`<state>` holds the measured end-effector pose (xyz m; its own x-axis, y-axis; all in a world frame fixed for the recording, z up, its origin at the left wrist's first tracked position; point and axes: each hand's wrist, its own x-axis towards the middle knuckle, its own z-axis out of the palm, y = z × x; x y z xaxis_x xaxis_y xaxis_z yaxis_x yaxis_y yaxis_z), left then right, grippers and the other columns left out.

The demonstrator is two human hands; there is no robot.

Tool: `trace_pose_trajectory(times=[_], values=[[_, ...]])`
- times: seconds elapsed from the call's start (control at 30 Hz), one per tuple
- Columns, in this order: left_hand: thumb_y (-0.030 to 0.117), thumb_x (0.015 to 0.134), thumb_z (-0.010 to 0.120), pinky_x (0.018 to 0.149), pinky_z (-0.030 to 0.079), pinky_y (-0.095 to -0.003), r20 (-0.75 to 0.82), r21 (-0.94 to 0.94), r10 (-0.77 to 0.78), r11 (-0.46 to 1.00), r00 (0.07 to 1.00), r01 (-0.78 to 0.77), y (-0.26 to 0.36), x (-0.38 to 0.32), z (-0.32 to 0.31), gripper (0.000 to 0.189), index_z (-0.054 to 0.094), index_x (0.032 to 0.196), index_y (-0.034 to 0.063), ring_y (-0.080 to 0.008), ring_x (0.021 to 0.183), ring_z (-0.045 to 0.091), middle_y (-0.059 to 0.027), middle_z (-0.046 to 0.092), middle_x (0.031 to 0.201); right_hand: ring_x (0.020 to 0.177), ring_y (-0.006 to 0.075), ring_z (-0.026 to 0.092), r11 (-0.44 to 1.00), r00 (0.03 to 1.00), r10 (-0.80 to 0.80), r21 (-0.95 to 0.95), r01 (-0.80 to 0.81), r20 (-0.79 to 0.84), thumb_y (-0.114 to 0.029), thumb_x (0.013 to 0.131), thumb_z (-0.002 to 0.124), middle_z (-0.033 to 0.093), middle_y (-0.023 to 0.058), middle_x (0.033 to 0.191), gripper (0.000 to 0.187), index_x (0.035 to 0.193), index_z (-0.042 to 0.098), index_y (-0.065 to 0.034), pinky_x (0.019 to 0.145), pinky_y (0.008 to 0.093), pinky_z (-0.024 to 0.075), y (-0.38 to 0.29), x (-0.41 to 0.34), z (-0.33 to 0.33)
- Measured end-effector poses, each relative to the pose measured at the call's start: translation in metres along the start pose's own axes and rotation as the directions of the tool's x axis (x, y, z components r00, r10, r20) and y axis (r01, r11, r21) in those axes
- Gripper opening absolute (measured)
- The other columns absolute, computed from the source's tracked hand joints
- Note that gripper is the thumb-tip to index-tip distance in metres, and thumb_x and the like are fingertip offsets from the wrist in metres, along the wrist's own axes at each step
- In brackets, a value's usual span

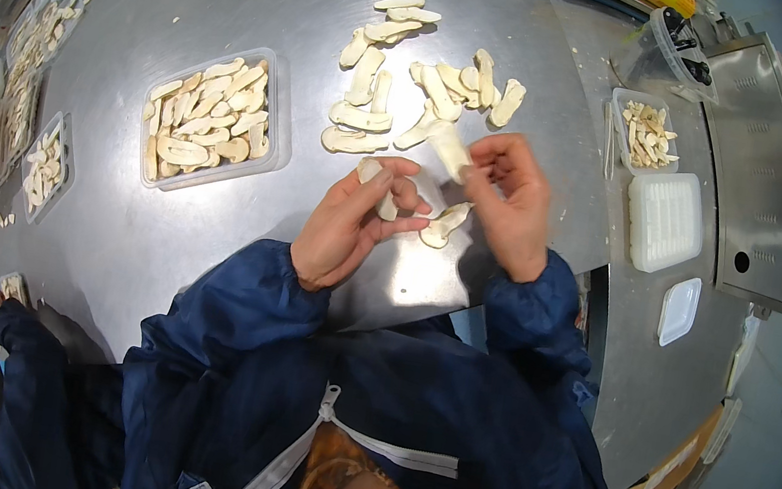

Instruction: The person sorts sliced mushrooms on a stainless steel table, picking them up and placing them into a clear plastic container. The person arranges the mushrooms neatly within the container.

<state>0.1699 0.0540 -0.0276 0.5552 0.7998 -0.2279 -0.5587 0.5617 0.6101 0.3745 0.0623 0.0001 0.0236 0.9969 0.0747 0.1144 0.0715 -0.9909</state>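
Pale mushroom slices lie in loose groups on the steel table (245,2) before me. In my left hand (365,214) a curled mushroom slice (388,204) is held between thumb and fingers. My right hand (511,202) has its thumb and forefinger at the lower end of a broad mushroom slice (450,145), whose upper end meets the group behind it. Between my hands, near my left fingertips, lies another slice (444,225). Left of my hands stands a clear plastic tub (278,129) filled with mushroom slices (210,113).
At the right are a small tub of mushroom pieces (648,135), stacked white trays (665,221), a white lid (679,311) and a steel appliance (755,170). Filled trays (46,170) line the far left. A co-worker's sleeve (35,366) reaches in at lower left.
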Motion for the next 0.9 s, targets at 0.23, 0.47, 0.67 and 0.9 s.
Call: trace_pose_trajectory(times=[0.23, 0.47, 0.67, 0.9], values=[[0.021, 0.108, 0.036, 0.099, 0.055, -0.0399, -0.065, -0.058, -0.003, 0.998, 0.998, 0.000, 0.008, -0.001, 0.008, 0.040, 0.036, 0.144, 0.0030, -0.0283, 0.114, 0.061, -0.0158, 0.060, 0.117, 0.078, 0.0309, 0.062, 0.641, 0.863, -0.504, -0.655, 0.401, 0.035, 0.000, 0.082, 0.063, 0.063, 0.0139, 0.093, 0.017, 0.099, 0.062, -0.0010, 0.068, 0.0357, 0.0501, -0.004, 0.040, -0.022], [0.031, 0.110, 0.026, 0.071, 0.054, -0.0283, -0.033, 0.126, -0.028, 0.991, 0.999, 0.032, 0.005, 0.001, 0.006, 0.039, 0.046, 0.130, 0.0032, -0.0191, 0.082, 0.061, -0.0079, 0.056, 0.090, 0.093, 0.0336, 0.058, 0.410, 0.864, -0.405, -0.785, 0.465, 0.300, 0.005, 0.079, 0.060, 0.058, 0.0140, 0.106, 0.019, 0.097, 0.061, -0.0019, 0.079, 0.0404, 0.0471, 0.025, 0.074, -0.066], [0.042, 0.109, 0.015, 0.055, 0.039, -0.0256, 0.039, 0.152, -0.031, 0.988, 0.999, 0.025, 0.004, 0.002, 0.005, 0.051, 0.050, 0.118, 0.0064, -0.0134, 0.064, 0.046, -0.0048, 0.052, 0.079, 0.085, 0.0341, 0.059, 0.494, 0.869, -0.422, -0.738, 0.459, 0.258, 0.002, 0.079, 0.062, 0.060, 0.0146, 0.093, 0.014, 0.093, 0.059, -0.0013, 0.073, 0.0399, 0.0478, 0.032, 0.056, -0.081], [0.040, 0.110, 0.018, 0.050, 0.033, -0.0229, -0.060, 0.093, -0.097, 0.990, 0.993, 0.102, 0.005, 0.001, 0.011, 0.044, 0.049, 0.110, 0.0084, -0.0127, 0.056, 0.041, -0.0039, 0.050, 0.075, 0.084, 0.0331, 0.062, 0.666, 0.924, -0.341, -0.648, 0.369, 0.176, -0.011, 0.082, 0.064, 0.061, 0.0161, 0.093, 0.021, 0.101, 0.063, -0.0019, 0.071, 0.0404, 0.0484, 0.008, 0.057, -0.057]])
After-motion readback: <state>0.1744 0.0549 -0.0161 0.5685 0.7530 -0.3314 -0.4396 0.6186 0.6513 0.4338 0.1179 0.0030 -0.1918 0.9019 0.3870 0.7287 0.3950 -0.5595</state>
